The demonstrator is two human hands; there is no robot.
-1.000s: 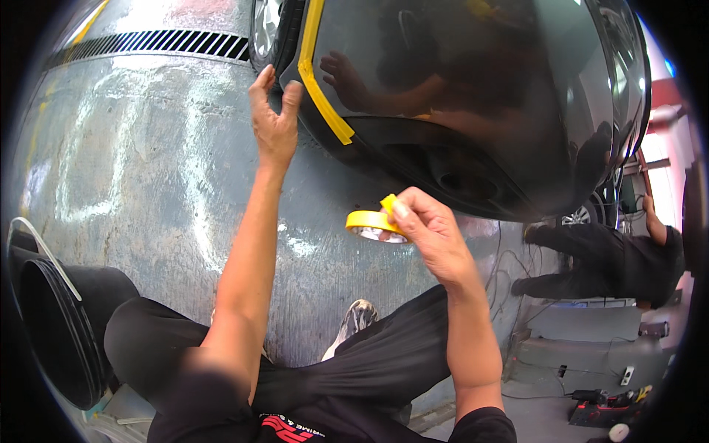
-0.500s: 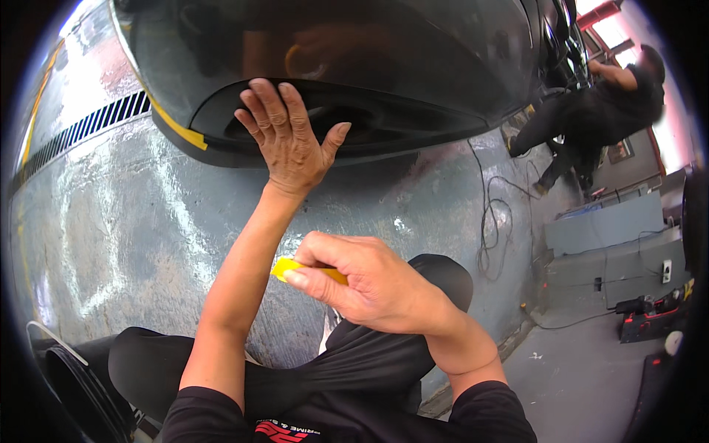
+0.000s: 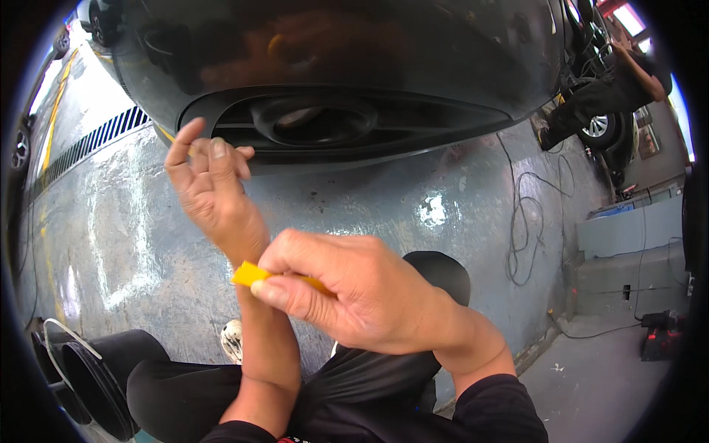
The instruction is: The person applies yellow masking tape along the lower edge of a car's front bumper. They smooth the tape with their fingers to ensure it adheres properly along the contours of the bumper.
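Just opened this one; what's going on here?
A person's right hand grips bright yellow tape, one end sticking out by the thumb, in front of the left forearm. The left hand, fingers loosely curled, is at the lower edge of a glossy dark car bumper; contact is unclear. Another person in dark clothes is at the right.

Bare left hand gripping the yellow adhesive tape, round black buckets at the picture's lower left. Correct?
Wrong hand: the head view shows the bare right hand gripping the yellow adhesive tape. The round black buckets are indeed at the picture's lower left.
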